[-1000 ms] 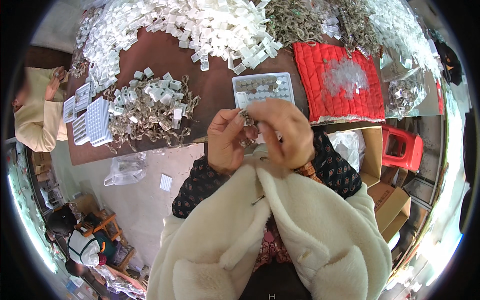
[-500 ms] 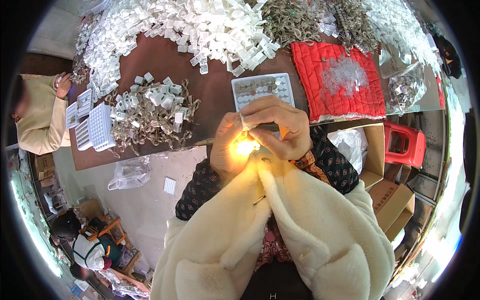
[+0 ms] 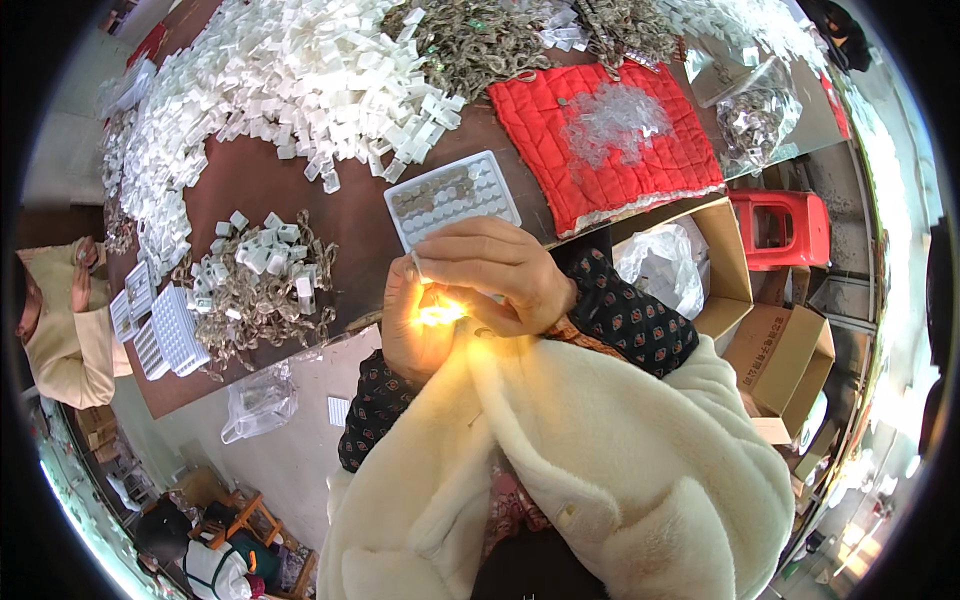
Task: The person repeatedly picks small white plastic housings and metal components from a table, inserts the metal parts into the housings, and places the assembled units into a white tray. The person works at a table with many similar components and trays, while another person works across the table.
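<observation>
Moved since half a second ago: both hands and the desk contents sit further left and tilt within the head view, the camera having turned; right fingers now lie flatter over the work. Glow unchanged from then, though unlit a second ago.

Item: small lit piece (image 3: 440, 312), yellow-white, held between the hands just off the near edge of the desk (image 3: 270, 180), in front of the wearer's pale coat (image 3: 620, 470); its outline is lost in glare.

Left hand (image 3: 408, 335): upright, fingertips pinched together at the piece's pale upper end; grip closed on it.

Right hand (image 3: 500, 275): fingers curved over the top, knuckles upward, tips meeting the same end; how tightly this grip closes cannot be told.

White tray (image 3: 501, 186): directly beyond the hands, its near edge partly covered by the right fingers; small round pieces in its far rows.

Red quilted cloth (image 3: 540, 150): right of the tray, a narrow brown strip between; clear chips (image 3: 617, 122) on top.

White pieces (image 3: 300, 75): large heap, far side. Brown surface shows between it, the tray and the wire bundles (image 3: 250, 315) at left, the widest working room.

Open carton (image 3: 735, 275): below the desk edge, right of the right sleeve (image 3: 640, 320); red stool (image 3: 785, 225) beyond.
</observation>
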`<state>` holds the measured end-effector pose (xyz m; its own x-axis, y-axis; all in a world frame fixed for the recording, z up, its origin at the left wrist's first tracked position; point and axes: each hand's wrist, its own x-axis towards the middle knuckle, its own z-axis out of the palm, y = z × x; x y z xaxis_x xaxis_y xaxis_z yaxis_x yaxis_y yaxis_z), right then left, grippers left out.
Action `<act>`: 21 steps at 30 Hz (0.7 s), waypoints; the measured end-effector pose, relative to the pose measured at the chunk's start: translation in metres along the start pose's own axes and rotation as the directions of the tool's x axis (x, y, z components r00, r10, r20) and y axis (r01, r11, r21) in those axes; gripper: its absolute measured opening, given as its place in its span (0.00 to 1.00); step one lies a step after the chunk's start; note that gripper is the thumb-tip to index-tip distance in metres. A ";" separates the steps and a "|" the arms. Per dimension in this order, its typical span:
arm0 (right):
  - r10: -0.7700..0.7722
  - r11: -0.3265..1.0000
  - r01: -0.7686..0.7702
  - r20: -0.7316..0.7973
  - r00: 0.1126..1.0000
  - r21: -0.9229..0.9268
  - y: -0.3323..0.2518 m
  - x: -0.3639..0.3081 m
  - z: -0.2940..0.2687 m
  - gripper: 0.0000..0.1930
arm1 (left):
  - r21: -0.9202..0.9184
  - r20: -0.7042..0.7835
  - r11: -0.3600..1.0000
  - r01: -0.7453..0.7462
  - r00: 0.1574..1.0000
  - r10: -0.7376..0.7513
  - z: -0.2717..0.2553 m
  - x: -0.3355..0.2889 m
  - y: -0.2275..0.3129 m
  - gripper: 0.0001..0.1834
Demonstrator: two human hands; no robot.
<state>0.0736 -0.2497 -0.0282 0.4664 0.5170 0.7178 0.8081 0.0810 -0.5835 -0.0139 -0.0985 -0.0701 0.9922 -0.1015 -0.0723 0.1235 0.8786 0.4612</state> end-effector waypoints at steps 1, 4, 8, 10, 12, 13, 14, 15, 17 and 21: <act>0.109 0.994 -0.107 0.077 0.991 -0.031 -0.005 -0.008 -0.010 0.18 | -0.048 -0.028 0.999 0.006 1.000 -0.008 0.001 0.000 0.001 0.17; 0.338 0.915 -0.345 -0.070 0.939 -0.212 0.001 -0.030 -0.037 0.17 | 0.062 -0.066 0.996 -0.060 0.996 0.064 0.002 0.004 -0.002 0.11; 0.441 0.589 -0.595 -0.399 0.804 -0.547 0.032 -0.054 -0.072 0.10 | -0.054 -0.059 0.997 -0.049 0.997 0.046 0.000 0.009 0.000 0.06; 0.465 0.533 -0.586 -0.368 0.805 -0.611 0.040 -0.064 -0.081 0.08 | -0.004 -0.119 1.000 -0.006 0.993 0.005 0.003 0.010 0.001 0.06; 0.469 0.542 -0.566 -0.335 0.817 -0.621 0.045 -0.070 -0.084 0.08 | 0.063 -0.170 0.998 0.021 0.985 -0.010 0.006 0.010 0.003 0.06; 0.472 0.534 -0.569 -0.338 0.814 -0.625 0.046 -0.071 -0.084 0.07 | 0.056 -0.186 0.998 0.004 0.983 0.006 0.009 0.010 0.001 0.06; 0.475 0.527 -0.579 -0.349 0.807 -0.622 0.046 -0.071 -0.084 0.07 | 0.056 -0.214 0.998 -0.019 0.976 0.030 0.012 0.009 0.000 0.07; 0.479 0.532 -0.580 -0.345 0.807 -0.617 0.046 -0.070 -0.084 0.06 | 0.054 -0.174 0.998 -0.028 0.984 0.037 0.013 0.010 0.001 0.07; 0.528 0.540 -0.674 -0.421 0.738 -0.504 0.044 -0.068 -0.086 0.05 | 0.082 -0.225 0.996 0.017 0.974 0.002 0.014 0.008 0.001 0.07; 0.546 0.578 -0.708 -0.453 0.705 -0.405 0.037 -0.063 -0.092 0.05 | 0.004 -0.170 1.000 -0.017 0.985 0.018 0.009 0.008 0.001 0.07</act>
<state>0.1076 -0.3571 -0.0602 0.9329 0.0226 0.3594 0.2826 -0.6645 -0.6917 -0.0059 -0.1026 -0.0625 0.9771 -0.0052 -0.2129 0.1063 0.8783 0.4661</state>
